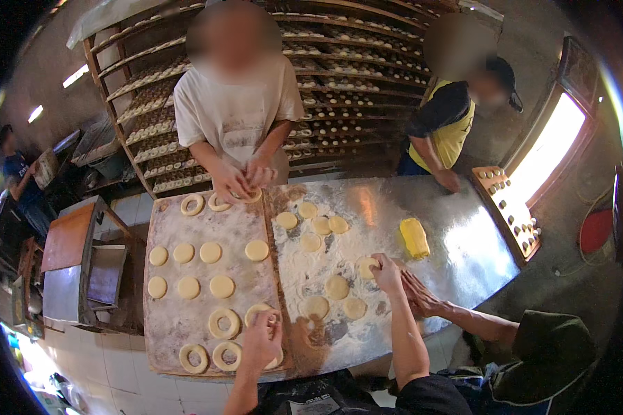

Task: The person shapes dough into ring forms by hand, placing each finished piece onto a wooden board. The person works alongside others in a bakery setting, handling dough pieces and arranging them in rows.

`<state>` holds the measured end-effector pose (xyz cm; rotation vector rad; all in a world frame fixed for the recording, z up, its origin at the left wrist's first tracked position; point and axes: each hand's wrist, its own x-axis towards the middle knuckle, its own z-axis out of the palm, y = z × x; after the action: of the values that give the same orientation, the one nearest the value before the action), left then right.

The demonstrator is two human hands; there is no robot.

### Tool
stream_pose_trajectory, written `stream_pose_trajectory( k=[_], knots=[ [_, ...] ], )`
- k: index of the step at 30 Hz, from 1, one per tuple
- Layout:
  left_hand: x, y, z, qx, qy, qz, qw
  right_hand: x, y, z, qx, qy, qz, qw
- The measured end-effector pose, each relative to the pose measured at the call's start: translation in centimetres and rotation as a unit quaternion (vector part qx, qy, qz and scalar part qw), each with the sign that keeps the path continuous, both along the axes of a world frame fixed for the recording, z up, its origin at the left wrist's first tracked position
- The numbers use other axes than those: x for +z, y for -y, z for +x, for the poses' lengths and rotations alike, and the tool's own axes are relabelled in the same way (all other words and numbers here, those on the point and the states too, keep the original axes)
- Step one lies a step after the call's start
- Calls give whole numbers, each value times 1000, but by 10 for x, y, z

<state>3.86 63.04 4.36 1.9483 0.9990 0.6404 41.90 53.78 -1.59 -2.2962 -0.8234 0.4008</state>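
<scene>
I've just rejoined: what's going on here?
The person's left hand is at a ring of pale dough on the floured, rectangular wooden board. The right hand is at a pale, flat dough disc on the floured silver metal table. Opposite, someone in a white shirt handles another ring at the board's far edge. Seven discs lie across its middle.

Count seven flat dough discs (210, 252) on the floured board (169, 321), in rows of four and three. Count eight dough rings (212, 324) there too: four in full view, four partly covered by hands. Right of the board, find nine pale dough rounds (336, 287), one yellow block (414, 238) and, farther out, one tray (490, 188) of pieces too small to count surely. Over the board, see one left hand (264, 337); right of it, one right hand (387, 272). Beyond it, see one rack (108, 107).
</scene>
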Motion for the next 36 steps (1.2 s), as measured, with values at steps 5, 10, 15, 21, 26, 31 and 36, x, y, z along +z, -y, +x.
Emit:
stream_pose_trajectory(
  k=[5,10,15,21,26,31,36],
  knots=[
    [-4,29,62,-61,-23,16,998,-17,2,28,59,370,-97,922],
    [-6,40,102,-74,-10,-99,992,26,-17,27,201,60,-98,973],
    [17,42,137,-15,89,-190,978,67,0,-30,285,-183,65,939],
    [38,32,100,23,76,-154,985,72,-12,-98,266,-167,109,943],
    [14,19,72,60,40,141,987,54,-57,-164,233,-279,264,893],
    [-2,12,19,141,164,63,974,63,-52,-188,412,-619,208,635],
    [3,3,-37,57,421,-135,895,60,-81,-252,359,-459,210,785]
  ],
)
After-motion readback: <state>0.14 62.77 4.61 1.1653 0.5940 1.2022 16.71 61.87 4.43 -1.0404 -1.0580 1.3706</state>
